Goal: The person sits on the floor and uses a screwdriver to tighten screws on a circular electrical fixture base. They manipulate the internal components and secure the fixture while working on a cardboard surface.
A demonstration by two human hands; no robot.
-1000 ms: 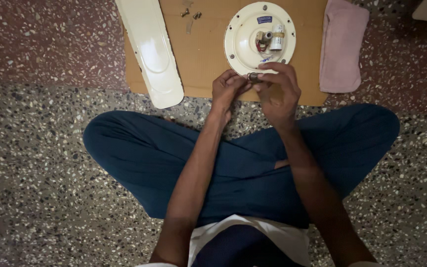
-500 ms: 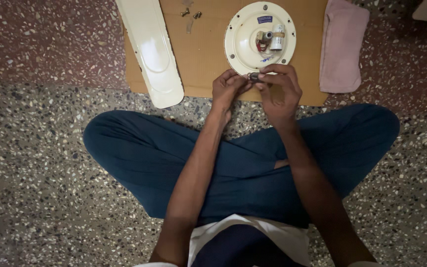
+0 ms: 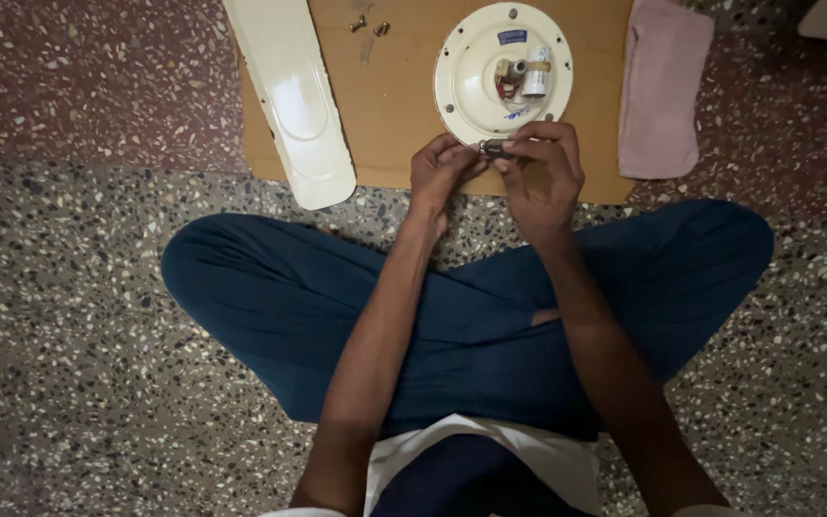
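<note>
My left hand (image 3: 440, 175) and my right hand (image 3: 543, 172) meet in front of me and pinch a small dark metal part (image 3: 493, 148) between their fingertips. The part is held just above the near rim of a round cream fan motor housing (image 3: 476, 77), which lies on a brown cardboard sheet (image 3: 394, 105). In the housing's middle sit a white cylinder and some wiring (image 3: 521, 77). A cream fan blade (image 3: 291, 96) lies on the cardboard's left edge.
A folded pink cloth (image 3: 662, 86) lies to the right of the housing. Some small screws (image 3: 368, 26) rest near the cardboard's far edge. My crossed legs in blue trousers (image 3: 471, 306) rest on the speckled stone floor (image 3: 59, 316).
</note>
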